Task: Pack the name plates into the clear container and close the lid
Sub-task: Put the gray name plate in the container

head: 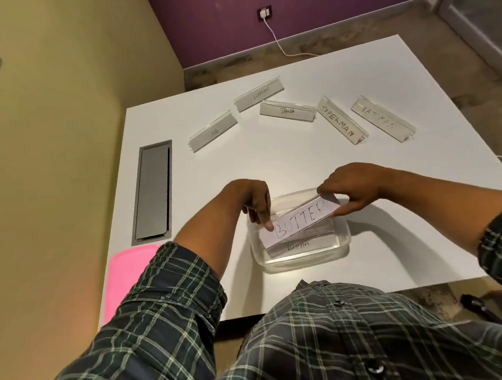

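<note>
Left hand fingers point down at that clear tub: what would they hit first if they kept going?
Probably the BUTTER name plate, whose end the left hand already pinches over the clear container. Beneath lies the ALPHA name plate; depth is hard to judge.

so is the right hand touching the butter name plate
Touching. The head view shows the right hand pinching the far end of the BUTTER name plate over the clear container.

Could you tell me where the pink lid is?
Head view: the pink lid lies on the table's near-left corner, beside the left sleeve.
</note>
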